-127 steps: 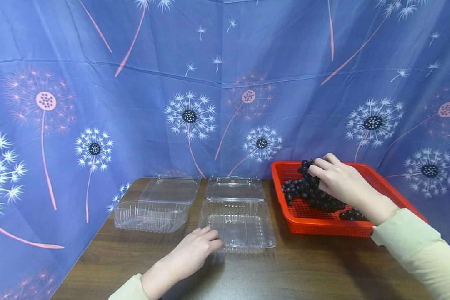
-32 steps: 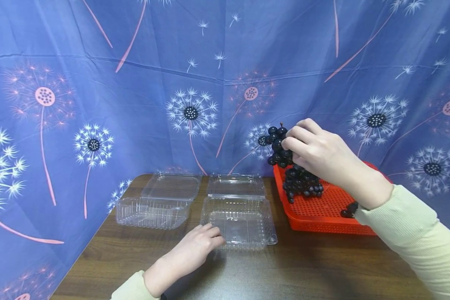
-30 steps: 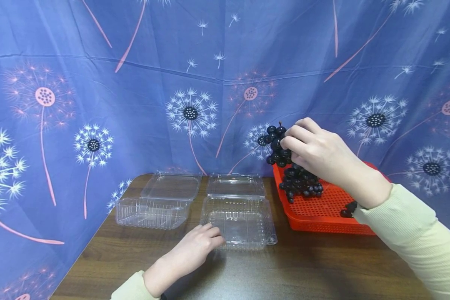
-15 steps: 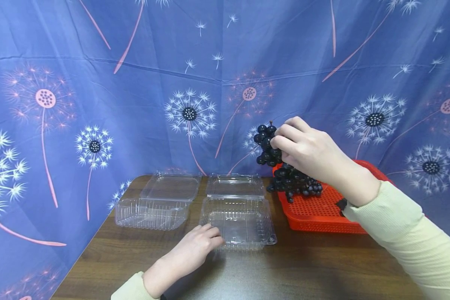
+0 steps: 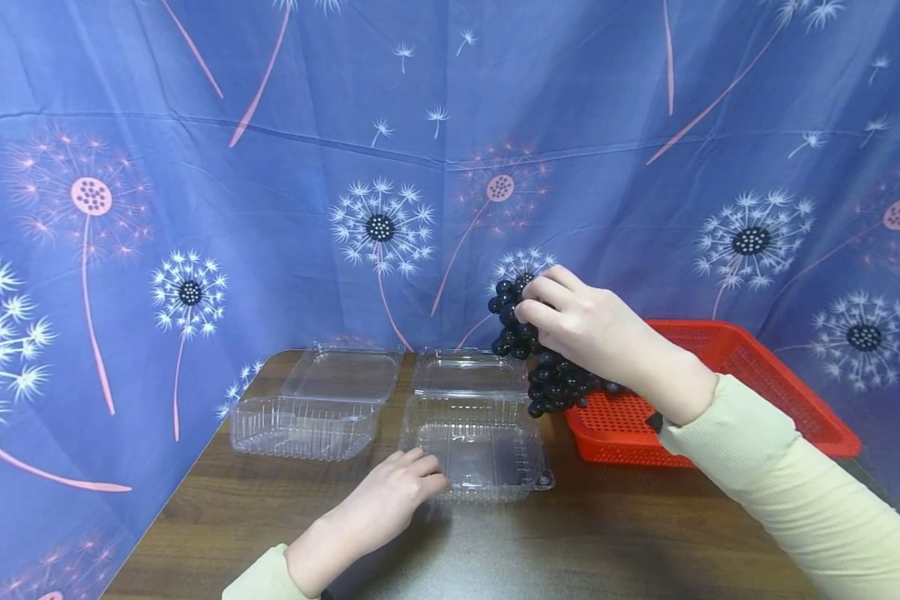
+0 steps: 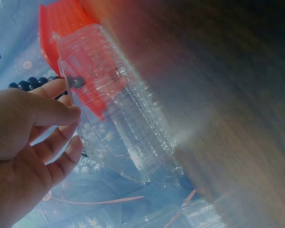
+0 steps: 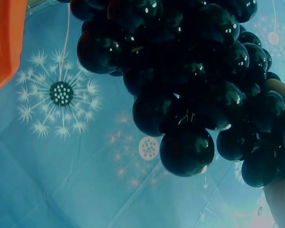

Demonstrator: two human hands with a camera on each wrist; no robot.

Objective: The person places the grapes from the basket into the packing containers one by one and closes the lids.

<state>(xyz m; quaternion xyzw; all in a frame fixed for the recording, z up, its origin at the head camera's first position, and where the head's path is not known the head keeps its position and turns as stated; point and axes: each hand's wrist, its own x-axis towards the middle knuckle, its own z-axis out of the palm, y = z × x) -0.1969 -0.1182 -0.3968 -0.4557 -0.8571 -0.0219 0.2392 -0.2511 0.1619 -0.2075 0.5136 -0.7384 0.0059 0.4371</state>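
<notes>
My right hand point(image 5: 588, 325) grips a bunch of dark grapes point(image 5: 515, 337) near its top, and the bunch hangs between the red basket and the nearer right clear container. Its round, glossy fruit point(image 7: 186, 151) fills much of the right wrist view, where only a bit of the hand point(image 7: 282, 142) shows at the edge. My left hand point(image 5: 390, 496) is at the front left rim of an opened clear plastic clamshell container point(image 5: 472, 462). In the left wrist view, thumb and fingers of this hand point(image 6: 33, 137) pinch the rim of the see-through container point(image 6: 118, 109).
A second clear clamshell container point(image 5: 303, 429) stands to the left, its lid point(image 5: 345, 375) folded back. On the right is the red perforated basket point(image 5: 720, 454), partly behind my right arm. A blue dandelion-print cloth point(image 5: 270, 208) hangs behind the wooden table point(image 5: 570, 533).
My right hand has lifted the grapes from the red basket and carried them left, dropping a little lower in the last half second. The left hand stays at the container's rim.
</notes>
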